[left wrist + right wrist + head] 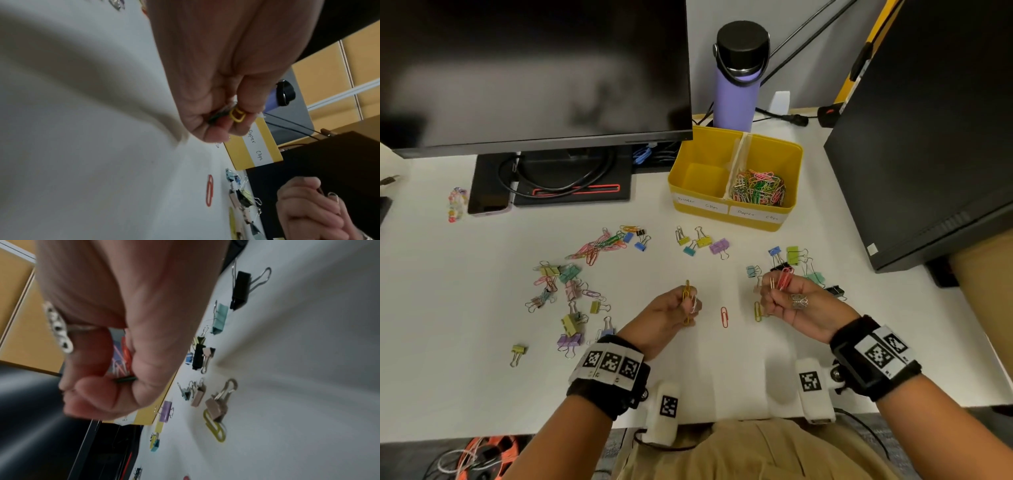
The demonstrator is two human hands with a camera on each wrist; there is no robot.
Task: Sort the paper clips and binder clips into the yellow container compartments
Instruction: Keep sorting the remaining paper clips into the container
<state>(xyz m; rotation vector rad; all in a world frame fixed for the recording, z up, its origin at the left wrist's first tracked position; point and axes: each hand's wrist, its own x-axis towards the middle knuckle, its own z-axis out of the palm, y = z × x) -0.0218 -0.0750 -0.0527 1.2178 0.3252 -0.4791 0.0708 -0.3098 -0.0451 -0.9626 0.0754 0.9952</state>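
The yellow container [736,219] stands at the back of the desk; its right compartment holds a heap of coloured paper clips [758,188], its left compartment looks bare. My left hand [688,303] pinches a few paper clips, a yellow one [237,116] sticking up. Several red and pink paper clips [784,278] are pinched upright in my right hand [779,291], seen too in the right wrist view [123,353]. Between the hands lie a red paper clip [724,317] and a yellow one [757,311]. Binder clips [702,240] lie in front of the container, with more clips at left [568,294] and right [794,257].
A black monitor [534,68] and its base stand at the back left, a purple bottle [739,75] behind the container, a dark computer case [928,137] at the right. A phone [489,202] and a bead bracelet [456,204] lie far left.
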